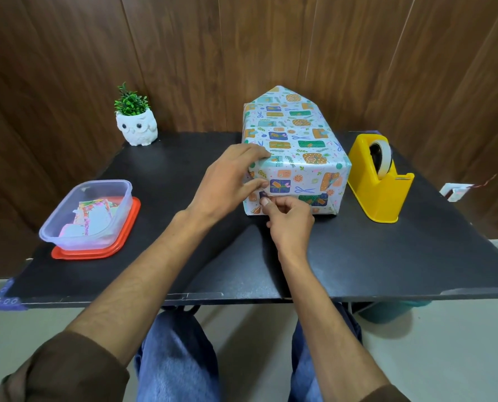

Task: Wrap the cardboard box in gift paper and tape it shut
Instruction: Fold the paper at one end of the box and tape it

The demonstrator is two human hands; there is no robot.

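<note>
Wrapped box: the cardboard box (295, 152), fully covered in patterned gift paper (300, 132), sits on the black tabletop (184, 169) toward the far right, just left of the yellow tape dispenser (379, 184).
Long axis: runs away from the person, near end face toward the hands, far end folded to a point.
Near end face: flaps folded in; the seam sits low on this face, directly ahead of the fingers.
Left hand (230, 181): spread against the near left corner, fingers (256, 153) over the top edge and thumb on the end face, pressing the paper flat rather than gripping.
Right hand (289, 221): curled below the face, fingertips (266, 202) pinched at the lower flap edge; whether they hold a tape piece I cannot tell.
Nearer hand: the right, touching the seam; the left steadies from above.
Dispenser side: right of the box, so the right hand is the closer reach.
Judged step: closing the near end.
Elsewhere: plastic container (91, 216) of paper scraps at left, owl planter (136, 126) behind.
</note>
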